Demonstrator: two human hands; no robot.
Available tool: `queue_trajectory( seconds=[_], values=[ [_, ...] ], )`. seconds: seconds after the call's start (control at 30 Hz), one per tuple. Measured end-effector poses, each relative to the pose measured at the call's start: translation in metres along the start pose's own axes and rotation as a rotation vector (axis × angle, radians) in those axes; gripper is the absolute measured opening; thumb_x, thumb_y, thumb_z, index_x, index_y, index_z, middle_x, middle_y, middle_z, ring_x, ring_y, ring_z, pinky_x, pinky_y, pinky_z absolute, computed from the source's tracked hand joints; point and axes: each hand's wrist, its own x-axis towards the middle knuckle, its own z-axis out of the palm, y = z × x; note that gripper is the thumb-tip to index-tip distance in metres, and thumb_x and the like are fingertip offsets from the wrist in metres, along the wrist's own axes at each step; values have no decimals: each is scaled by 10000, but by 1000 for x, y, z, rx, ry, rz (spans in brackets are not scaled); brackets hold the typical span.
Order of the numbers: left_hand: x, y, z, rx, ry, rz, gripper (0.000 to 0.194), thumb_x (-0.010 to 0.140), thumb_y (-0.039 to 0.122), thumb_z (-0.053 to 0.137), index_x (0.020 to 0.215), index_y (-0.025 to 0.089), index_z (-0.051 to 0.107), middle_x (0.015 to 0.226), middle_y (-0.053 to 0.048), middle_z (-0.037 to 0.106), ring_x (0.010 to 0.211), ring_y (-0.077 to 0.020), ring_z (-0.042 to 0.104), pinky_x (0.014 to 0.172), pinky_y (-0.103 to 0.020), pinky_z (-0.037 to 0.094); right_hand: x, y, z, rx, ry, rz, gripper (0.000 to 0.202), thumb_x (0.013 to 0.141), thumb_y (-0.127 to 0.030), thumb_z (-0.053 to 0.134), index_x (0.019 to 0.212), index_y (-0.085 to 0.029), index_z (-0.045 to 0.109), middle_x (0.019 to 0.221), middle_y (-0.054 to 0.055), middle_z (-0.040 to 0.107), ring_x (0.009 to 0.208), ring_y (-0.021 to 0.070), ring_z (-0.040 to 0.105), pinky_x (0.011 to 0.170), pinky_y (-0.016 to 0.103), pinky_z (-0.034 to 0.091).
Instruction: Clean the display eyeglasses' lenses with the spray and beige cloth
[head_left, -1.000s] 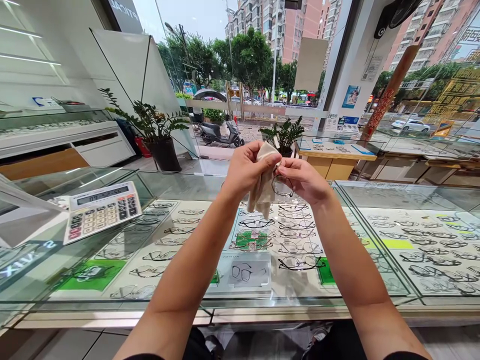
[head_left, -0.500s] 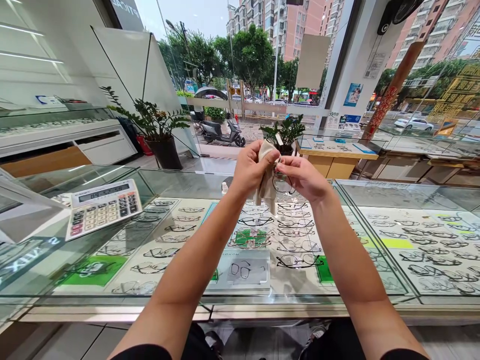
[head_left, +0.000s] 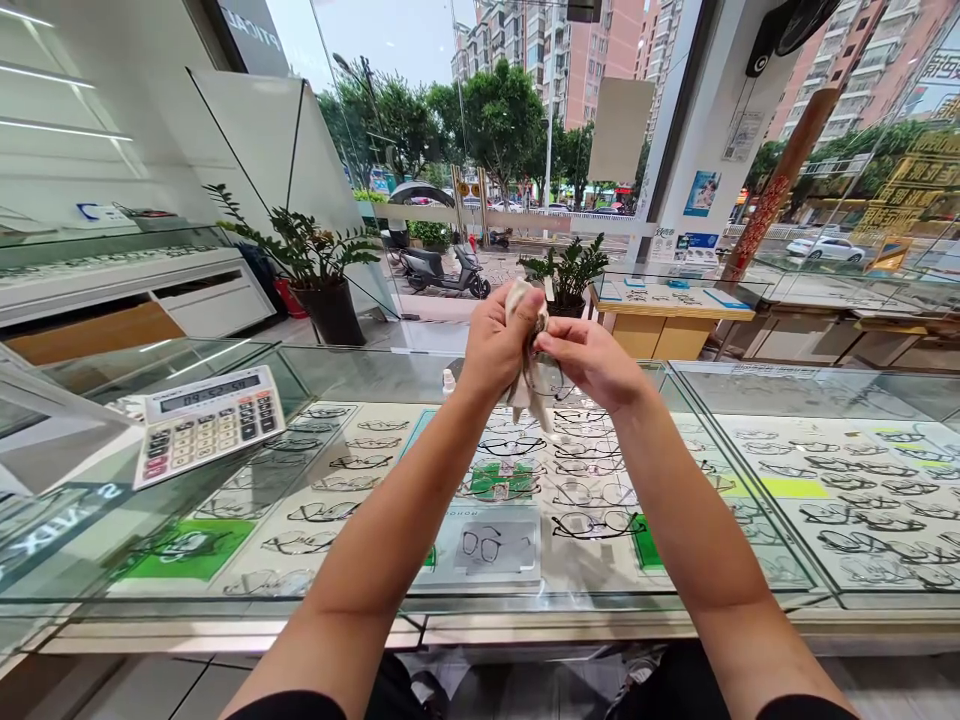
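Note:
A pale beige cleaning cloth (head_left: 531, 398) is bunched in my left hand (head_left: 491, 345), its thumb on top and loose ends hanging below. Thin-rimmed eyeglasses (head_left: 559, 386) are pinched in the fingers of my right hand (head_left: 596, 362), close against the cloth. One round rim shows under the fingers; the cloth and hands hide the rest of the frame. Both hands meet in the air above the glass display counter (head_left: 480, 598), where rows of spectacle frames (head_left: 600, 524) lie under the glass.
A large calculator (head_left: 210, 420) stands tilted on the counter at the left. A small white bottle (head_left: 448, 382) is just beyond my left wrist. Potted plants (head_left: 330, 305) stand past the counter, before the window. A second frame-filled case (head_left: 885, 500) adjoins on the right.
Both hands have shifted slightly left together. My left thumb has tipped more upright over the cloth, and the eyeglasses' rim is now more covered by the cloth.

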Motion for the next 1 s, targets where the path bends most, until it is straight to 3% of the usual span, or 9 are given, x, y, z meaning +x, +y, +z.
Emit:
queue_trajectory(
  seconds=[0.07, 0.2, 0.37, 0.53, 0.6, 0.67, 0.77, 0.87, 1.0],
  values=[
    [0, -1, 4, 57, 79, 33, 677, 845, 857, 761, 721, 223, 559, 642, 25, 533, 551, -101, 452, 522, -272, 373, 1, 3, 7, -23, -6, -23, 450, 683, -523, 1020, 720, -222, 688, 775, -22, 632, 782, 139, 545, 825, 307, 478],
    [5, 5, -2, 81, 48, 17, 699, 933, 918, 564, 827, 232, 642, 722, -23, 658, 650, -160, 621, 564, -287, 473, -2, -3, 6, -57, 3, -78, 416, 714, -542, 1001, 767, -223, 740, 852, -1, 677, 843, 149, 582, 884, 311, 493],
    [14, 17, -29, 171, 94, 96, 588, 980, 824, 613, 974, 250, 738, 741, -22, 653, 610, -155, 608, 508, -284, 456, -10, -17, -13, -33, 33, -125, 292, 819, -479, 945, 825, -253, 761, 962, 23, 725, 961, 176, 662, 970, 328, 549],
    [15, 31, -47, 385, 122, 242, 508, 997, 758, 652, 925, 261, 729, 672, 9, 536, 570, -134, 513, 504, -286, 415, -16, -24, -20, -28, 22, -118, 265, 903, -459, 879, 857, -256, 716, 1016, 26, 751, 995, 177, 703, 987, 332, 565],
    [11, 39, -47, 524, 84, 353, 508, 922, 767, 751, 1028, 270, 740, 801, -14, 644, 662, -151, 581, 580, -304, 482, -17, -26, -20, -50, 24, -125, 272, 920, -469, 862, 865, -253, 706, 984, 22, 750, 977, 172, 703, 972, 325, 566],
    [6, 47, -43, 649, -14, 452, 630, 834, 763, 846, 1229, 286, 730, 1064, -64, 750, 838, -196, 674, 710, -337, 559, -19, -28, -19, -87, 20, -143, 272, 934, -466, 846, 857, -245, 705, 943, 20, 743, 954, 167, 698, 942, 311, 561],
    [0, 55, -38, 777, -165, 558, 760, 818, 725, 884, 1404, 284, 684, 1364, -124, 741, 1130, -279, 716, 914, -395, 600, -21, -32, -19, -135, -13, -160, 241, 943, -411, 830, 835, -230, 715, 878, 16, 727, 890, 161, 686, 893, 300, 545],
    [-4, 60, -35, 845, -225, 616, 681, 861, 652, 884, 1391, 267, 701, 1353, -124, 760, 1225, -304, 716, 1019, -425, 593, -24, -35, -17, -147, -57, -177, 226, 937, -369, 821, 799, -224, 716, 816, 8, 708, 814, 160, 668, 836, 306, 529],
    [-8, 66, -34, 870, -237, 633, 594, 879, 590, 894, 1337, 251, 728, 1275, -105, 794, 1164, -283, 745, 1050, -433, 595, -30, -40, -13, -172, -71, -184, 221, 938, -355, 808, 786, -221, 719, 799, 6, 707, 786, 163, 665, 805, 313, 514]
  ],
)
